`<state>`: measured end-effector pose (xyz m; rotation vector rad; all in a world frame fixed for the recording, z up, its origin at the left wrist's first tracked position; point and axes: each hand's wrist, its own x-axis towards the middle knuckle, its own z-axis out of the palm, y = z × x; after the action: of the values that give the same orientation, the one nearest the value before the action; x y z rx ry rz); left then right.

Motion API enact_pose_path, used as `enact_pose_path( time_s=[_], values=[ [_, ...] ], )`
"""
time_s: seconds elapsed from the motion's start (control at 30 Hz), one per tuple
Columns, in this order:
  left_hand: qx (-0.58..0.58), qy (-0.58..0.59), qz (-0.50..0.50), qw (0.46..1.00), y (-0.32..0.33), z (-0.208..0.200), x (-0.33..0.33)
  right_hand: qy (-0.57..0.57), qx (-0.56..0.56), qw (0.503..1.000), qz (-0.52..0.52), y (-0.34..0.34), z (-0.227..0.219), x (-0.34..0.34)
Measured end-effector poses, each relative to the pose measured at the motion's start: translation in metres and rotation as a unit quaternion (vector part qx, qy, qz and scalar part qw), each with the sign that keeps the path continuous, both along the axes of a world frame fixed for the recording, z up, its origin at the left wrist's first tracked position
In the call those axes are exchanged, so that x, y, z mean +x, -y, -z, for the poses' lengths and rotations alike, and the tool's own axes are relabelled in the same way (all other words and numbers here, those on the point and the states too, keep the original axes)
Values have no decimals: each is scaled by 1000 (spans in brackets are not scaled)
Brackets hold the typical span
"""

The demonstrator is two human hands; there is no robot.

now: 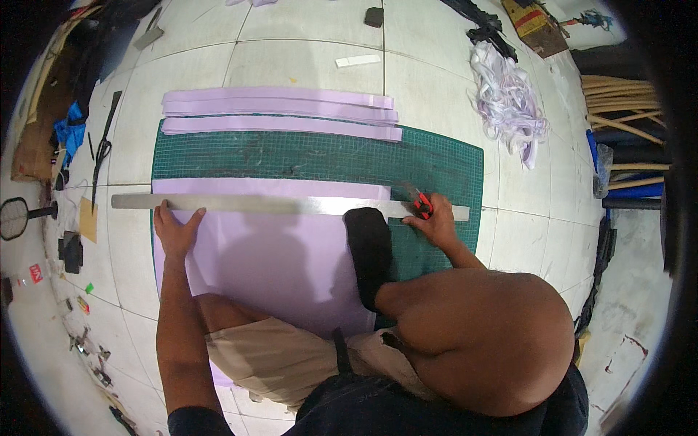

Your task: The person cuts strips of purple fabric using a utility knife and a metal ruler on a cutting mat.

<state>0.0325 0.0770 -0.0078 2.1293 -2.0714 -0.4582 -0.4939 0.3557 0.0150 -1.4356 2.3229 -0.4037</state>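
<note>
Over one green mat [305, 156], one ruler [291, 206], one red cutter [423, 206]

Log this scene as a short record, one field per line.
Left hand: fingertips on the metal ruler, toward its left end
Right hand: gripping a red-and-black cutter near the ruler's right end
Foot: black-socked, toes overlapping the ruler's near edge
Material: lilac sheet, partly under the ruler
Surface: green gridded mat on a tiled floor
Far edge of mat: lilac strips in rows
Far right: tangled pale heap
</note>
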Motion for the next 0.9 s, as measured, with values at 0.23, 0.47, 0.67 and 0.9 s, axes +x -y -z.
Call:
enact_pose_path(
  time_s=[0.23,0.47,0.67,0.9],
  values=[
    [-9,28,12,999,3,3,5,-2,-14,1000,-10,5,4,1],
    [-7,9,-3,1000,2,5,8,-3,-48,999,-24,0,13,5],
    [8,20,-24,999,1,-9,0,8,-39,999,12,-2,7,13],
    [2,7,-14,1000,4,3,5,28,-32,999,2,-2,9,1]
  ],
)
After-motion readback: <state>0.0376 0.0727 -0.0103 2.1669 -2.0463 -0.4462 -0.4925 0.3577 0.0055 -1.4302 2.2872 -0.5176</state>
